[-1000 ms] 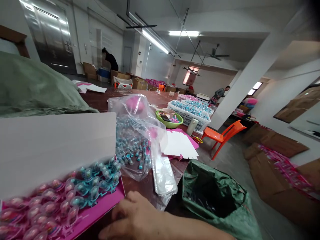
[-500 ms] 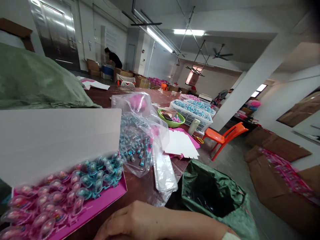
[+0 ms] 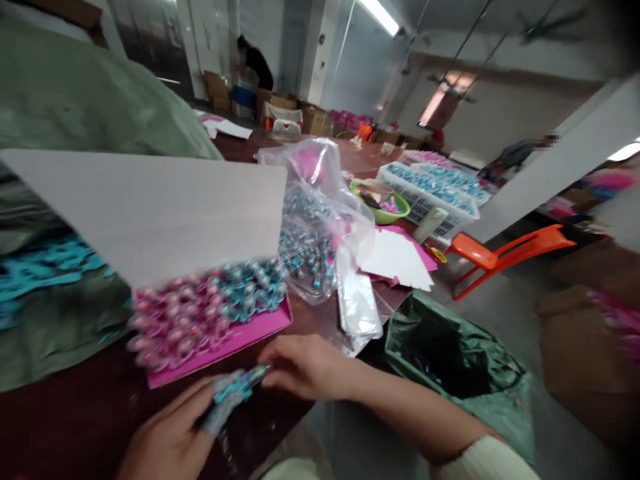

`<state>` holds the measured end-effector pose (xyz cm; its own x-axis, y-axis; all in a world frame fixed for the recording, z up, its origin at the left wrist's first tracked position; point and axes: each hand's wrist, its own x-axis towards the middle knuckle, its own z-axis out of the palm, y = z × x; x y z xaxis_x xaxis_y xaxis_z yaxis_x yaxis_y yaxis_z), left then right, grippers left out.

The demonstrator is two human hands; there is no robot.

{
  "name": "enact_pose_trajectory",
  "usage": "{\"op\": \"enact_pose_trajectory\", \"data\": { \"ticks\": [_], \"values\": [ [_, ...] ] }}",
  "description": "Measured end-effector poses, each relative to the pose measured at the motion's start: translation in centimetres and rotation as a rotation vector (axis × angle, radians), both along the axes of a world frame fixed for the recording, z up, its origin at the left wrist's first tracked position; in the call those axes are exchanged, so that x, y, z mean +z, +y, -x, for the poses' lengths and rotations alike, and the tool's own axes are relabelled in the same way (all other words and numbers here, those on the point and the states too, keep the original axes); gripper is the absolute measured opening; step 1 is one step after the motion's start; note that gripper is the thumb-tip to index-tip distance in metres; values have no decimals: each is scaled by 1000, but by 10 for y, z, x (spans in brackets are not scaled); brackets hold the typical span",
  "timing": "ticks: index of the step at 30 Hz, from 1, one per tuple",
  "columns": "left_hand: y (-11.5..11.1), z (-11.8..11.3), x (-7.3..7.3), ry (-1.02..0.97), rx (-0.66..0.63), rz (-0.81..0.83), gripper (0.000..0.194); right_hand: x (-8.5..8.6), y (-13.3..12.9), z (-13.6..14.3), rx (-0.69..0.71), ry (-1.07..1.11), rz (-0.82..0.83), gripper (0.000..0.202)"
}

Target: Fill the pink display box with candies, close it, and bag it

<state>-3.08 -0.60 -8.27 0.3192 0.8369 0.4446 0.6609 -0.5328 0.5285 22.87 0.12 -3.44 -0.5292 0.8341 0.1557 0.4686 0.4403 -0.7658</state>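
My left hand [image 3: 173, 430] is closed on a blue and clear plastic piece [image 3: 234, 393] at the lower middle, in front of the box. At the piece's right end my right hand [image 3: 305, 367] pinches its tip; motion blur hides the detail. Just beyond both hands stands an open pink box [image 3: 260, 327] with its white lid raised. Rows of pink capsule pieces [image 3: 180, 313] fill its left part, and blue ones [image 3: 255, 287] its right part.
A clear bag [image 3: 310, 247] of small blue pieces lies right of the box. Farther right are white card sheets [image 3: 397, 257], a green bowl [image 3: 387, 217], white baskets [image 3: 425, 203], an orange chair [image 3: 500, 257] and an open green sack [image 3: 450, 360]. Two people are in the background.
My left hand has come into view with the blue piece. My right hand now meets it in front of the box. The view has turned, showing more at the lower left.
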Motion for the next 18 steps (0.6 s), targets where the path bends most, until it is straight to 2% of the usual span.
{"op": "enact_pose_trajectory", "data": {
  "ticks": [2,4,7,8,10,11,12,15,18],
  "values": [
    [-8,0,0,8,-69,32,45,1,-3,0,-36,-12,45,34],
    [-11,-3,0,4,-87,88,42,-1,-5,1,-62,-65,123,36],
    [-12,-8,4,-59,-90,298,36,-6,4,-11,-69,-154,126,37],
    [-11,-9,6,-109,-98,404,32,-8,12,-22,-122,-222,74,35],
    [-12,-11,11,-228,-109,644,22,-13,36,-52,-317,-425,-63,33],
    [-12,-12,13,-290,-110,754,22,-17,51,-69,-436,-592,-134,35],
    [-13,-14,15,-348,-110,848,25,-22,65,-86,-477,-667,-147,38],
    [-14,-25,17,-507,-143,992,21,-43,101,-126,-402,-741,-120,33],
    [-16,-34,9,-638,-146,1010,27,-64,119,-143,-325,-751,-122,21]
  ]
}}
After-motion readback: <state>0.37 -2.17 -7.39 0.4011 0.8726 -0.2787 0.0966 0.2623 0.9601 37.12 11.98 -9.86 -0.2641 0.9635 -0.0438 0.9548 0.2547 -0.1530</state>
